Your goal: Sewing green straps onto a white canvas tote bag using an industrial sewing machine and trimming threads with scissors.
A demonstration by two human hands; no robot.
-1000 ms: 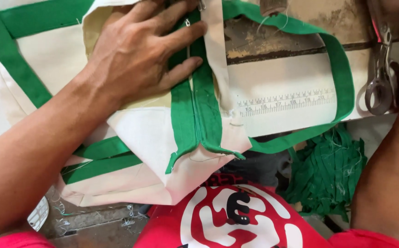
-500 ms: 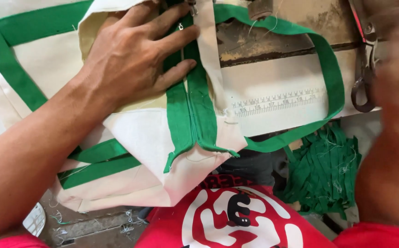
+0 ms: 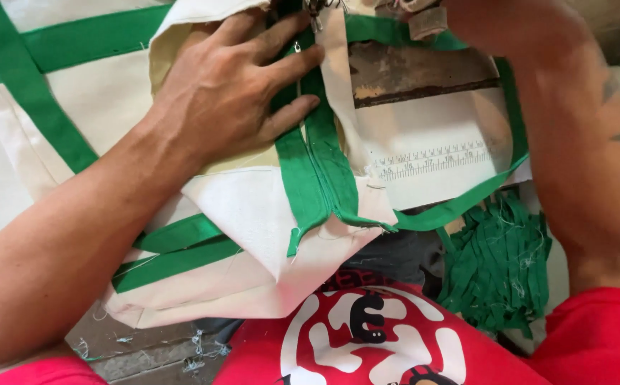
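Note:
A cream canvas bag [image 3: 253,214] with green straps lies on the work table. Down its middle runs a green zipper strip [image 3: 317,178]. My left hand [image 3: 231,93] lies flat on the bag, fingers spread, fingertips pressing the zipper strip. My right arm crosses the right side up to the top edge. My right hand [image 3: 516,28] is mostly cut off there, beside a small tan piece [image 3: 427,20] and a metal part [image 3: 317,11]. Its fingers are hidden.
A printed measuring scale [image 3: 431,160] runs along the white table front. A green handle loop [image 3: 467,203] curves around it. A pile of green strap offcuts [image 3: 499,264] hangs below the table edge at right. My red shirt [image 3: 367,335] fills the bottom.
My right arm has swung from the scissors at the far right up to the top centre. The scissors are no longer in sight. My left hand stays pressed on the bag.

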